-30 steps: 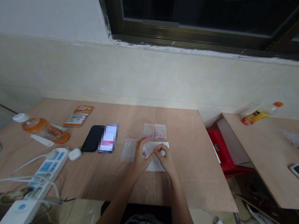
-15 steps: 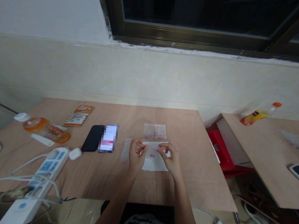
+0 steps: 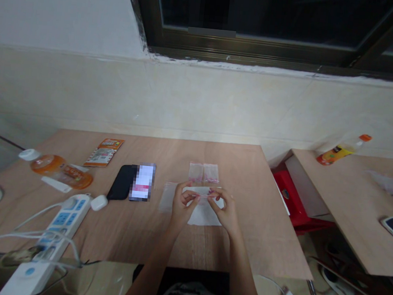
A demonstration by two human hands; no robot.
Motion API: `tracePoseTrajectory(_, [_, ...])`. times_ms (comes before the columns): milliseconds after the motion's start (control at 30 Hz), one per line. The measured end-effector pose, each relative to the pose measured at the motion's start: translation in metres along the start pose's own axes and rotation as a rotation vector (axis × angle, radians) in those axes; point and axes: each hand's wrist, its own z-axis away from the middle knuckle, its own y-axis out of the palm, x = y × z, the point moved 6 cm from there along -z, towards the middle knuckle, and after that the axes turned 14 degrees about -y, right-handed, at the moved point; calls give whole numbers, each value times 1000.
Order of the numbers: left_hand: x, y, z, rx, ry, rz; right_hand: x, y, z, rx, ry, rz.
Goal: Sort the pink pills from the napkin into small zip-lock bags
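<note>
Over a white sheet of paper [image 3: 205, 215], both hands hold the two ends of a thin pink string [image 3: 204, 196], only a short piece of which shows between the fingertips. My left hand [image 3: 181, 208] pinches it between thumb and fingers. From the other side my right hand [image 3: 228, 211] does the same, its thumb and forefinger closed. Just beyond the paper lie two small clear bags side by side, a left bag [image 3: 196, 171] and a right bag [image 3: 211, 172], with pinkish bits along their bottom edges. Another clear bag [image 3: 166, 199] lies left of my left hand.
On the left are a black phone [image 3: 121, 183], a lit phone [image 3: 142, 184], a white earbud case [image 3: 99, 202], an orange packet [image 3: 104, 152], a drink bottle [image 3: 62, 170] on its side and a power strip [image 3: 60, 227] with cables. A second table [image 3: 347, 199] stands at right.
My left hand has shifted right, closer to my right hand, shortening the visible string. Small pink pieces seen earlier on the paper are no longer visible, perhaps behind the left thumb.
</note>
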Motion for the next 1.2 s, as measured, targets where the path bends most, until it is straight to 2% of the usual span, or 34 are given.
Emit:
tracePoseTrajectory(200, [0, 0, 0, -39, 5, 23, 2, 0, 1, -8, -15, 39])
tracePoseTrajectory(633, [7, 11, 0, 118, -49, 9, 3, 9, 2, 83, -10, -7])
tracePoseTrajectory(800, [6, 9, 0, 79, -24, -27, 1, 9, 3, 72, -4, 46])
tracePoseTrajectory(967, [7, 11, -1, 103, -55, -14, -1, 6, 4, 21, 20, 65])
tracePoseTrajectory(1067, [5, 7, -10, 105, -68, 3, -8, 6, 4, 20, 15, -26])
tracePoseTrajectory(1200, [-3, -6, -40, 0, -38, 14, -35, -1, 12, -77, 45, -9])
